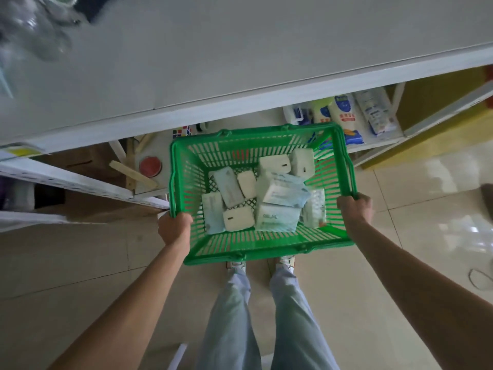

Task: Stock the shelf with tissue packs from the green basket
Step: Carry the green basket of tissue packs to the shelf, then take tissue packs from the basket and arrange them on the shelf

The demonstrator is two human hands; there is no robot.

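I hold a green plastic basket (266, 248) in front of my legs, just below the front edge of a white shelf (240, 76). My left hand (174, 227) grips the basket's left rim near its close corner. My right hand (354, 209) grips the right rim. Inside lie several tissue packs (278, 194), white and pale blue, jumbled on the basket floor. The top shelf board is bare where I face it.
A lower shelf holds white and blue packages (344, 116) at the right, a colour cube (182, 131) and a red-lidded container (150, 166). Crumpled clear plastic (34, 30) lies at the shelf's far left. Beige floor tiles (400, 236) spread around my feet.
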